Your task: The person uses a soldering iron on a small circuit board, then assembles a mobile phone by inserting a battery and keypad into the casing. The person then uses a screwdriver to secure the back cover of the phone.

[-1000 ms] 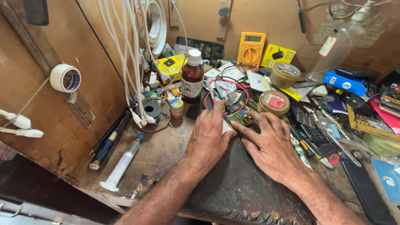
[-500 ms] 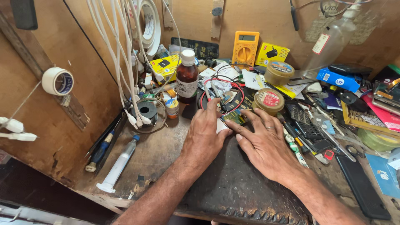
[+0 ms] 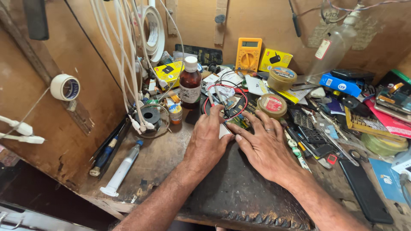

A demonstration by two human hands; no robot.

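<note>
Both hands, the left hand (image 3: 209,141) and right hand (image 3: 264,145), press flat with open fingers on a small circuit board (image 3: 234,120) (half hidden) just below the brown bottle (image 3: 190,83), steadying it.

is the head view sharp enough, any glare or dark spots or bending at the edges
Head view: warm, even light, sharp on the left hand and right hand; faint sheen on the clear bottle; the lower left corner beneath the bench is dark; wide-lens bending stretches the hanging white cables and the frame edges.
</note>
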